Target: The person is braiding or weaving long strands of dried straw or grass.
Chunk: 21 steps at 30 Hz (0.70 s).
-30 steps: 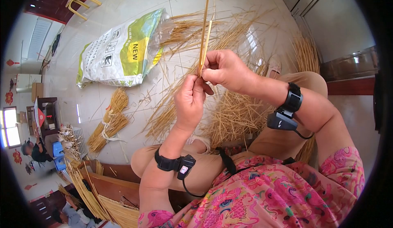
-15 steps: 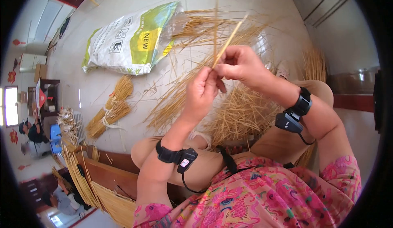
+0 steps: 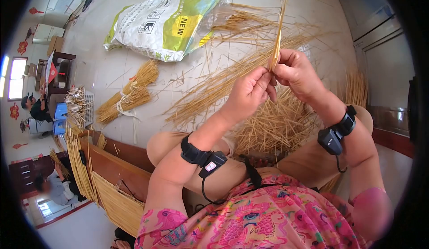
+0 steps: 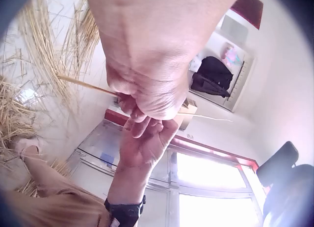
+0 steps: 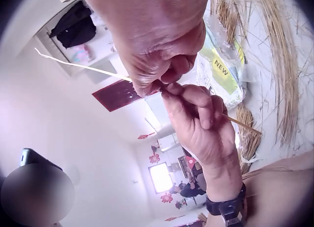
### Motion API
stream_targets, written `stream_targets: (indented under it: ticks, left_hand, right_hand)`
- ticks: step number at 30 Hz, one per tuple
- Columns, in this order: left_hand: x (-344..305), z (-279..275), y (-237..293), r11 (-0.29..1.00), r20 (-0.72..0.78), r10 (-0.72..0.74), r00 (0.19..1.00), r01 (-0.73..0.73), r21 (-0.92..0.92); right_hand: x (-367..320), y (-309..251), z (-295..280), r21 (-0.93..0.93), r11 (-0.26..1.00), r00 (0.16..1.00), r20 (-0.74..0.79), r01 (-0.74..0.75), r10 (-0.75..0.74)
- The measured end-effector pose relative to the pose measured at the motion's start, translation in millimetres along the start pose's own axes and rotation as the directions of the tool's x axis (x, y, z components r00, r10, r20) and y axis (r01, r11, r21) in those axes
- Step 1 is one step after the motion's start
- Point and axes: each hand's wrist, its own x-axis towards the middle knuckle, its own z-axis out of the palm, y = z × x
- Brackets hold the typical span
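Note:
Both hands meet in front of the body around a thin straw stalk [image 3: 279, 37]. My left hand [image 3: 250, 90] pinches it low down, with thumb and fingertips close together. Right beside it, my right hand [image 3: 297, 72] pinches the same spot with curled fingers. Above the fingers the straw rises as a narrow, pale golden length. In the left wrist view, a straw end [image 4: 88, 84] sticks out past the left hand [image 4: 147, 84]. The right wrist view shows a pale, thin end [image 5: 81, 66] beyond the right hand [image 5: 162, 50]. Fingers hide the pinched part.
Loose straw [image 3: 272, 124] is heaped on the floor below the hands. A tied straw bundle [image 3: 129, 92] lies left of it, near a white-and-green bag [image 3: 156, 25] holding more straw. A wooden bench [image 3: 120, 164] stands at lower left. Two people sit farther off.
Both hands and the straw have shifted right in the head view as the whole scene shifted. The two straw lengths, spread in a V half a second ago, now run close together.

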Motion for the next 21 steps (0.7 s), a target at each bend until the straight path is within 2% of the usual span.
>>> stream_targets:
  ticks: [2, 5, 8, 11, 14, 15, 18, 21]
  left_hand:
    - [1.4, -4.4, 0.6, 0.993, 0.075, -0.038, 0.996, 0.046, -0.108]
    - [1.7, -3.5, 1.8, 0.995, 0.065, -0.025, 0.998, 0.031, -0.095]
    - [1.8, -2.8, -1.4, 1.000, 0.002, 0.008, 1.000, -0.008, -0.006]
    - [2.1, -2.8, -2.4, 0.999, 0.002, 0.012, 1.000, -0.012, -0.031]
    - [2.7, -0.2, -3.0, 0.997, -0.129, 0.039, 0.991, -0.030, 0.067]
    - [2.8, -1.0, -3.9, 0.997, -0.130, 0.046, 0.991, -0.036, 0.074]
    - [3.9, -3.3, -6.3, 0.996, -0.126, 0.057, 0.990, -0.048, 0.071]
    - [3.7, -2.8, -5.9, 0.999, -0.122, 0.037, 0.992, -0.034, 0.021]
  right_hand:
    - [-0.8, -1.0, 2.4, 0.043, 0.999, 1.000, 0.022, -0.011, 0.010]
    - [-0.8, -2.4, 2.6, 0.026, 1.000, 1.000, 0.028, 0.001, -0.001]
    - [-1.5, -5.4, 3.8, -0.044, 0.999, 0.999, 0.018, 0.028, -0.027]
    - [-2.1, -6.7, 4.4, -0.073, 0.997, 1.000, 0.004, 0.015, -0.015]
    - [-1.3, -7.2, 8.3, -0.143, 0.990, 0.998, -0.063, 0.022, -0.031]
    - [-1.4, -7.3, 9.4, -0.177, 0.984, 0.995, -0.094, 0.028, -0.045]
    - [-1.4, -5.6, 6.0, -0.107, 0.994, 0.997, -0.061, 0.030, -0.036]
    - [-0.3, -5.0, 4.4, -0.115, 0.993, 0.998, -0.041, 0.035, -0.040]
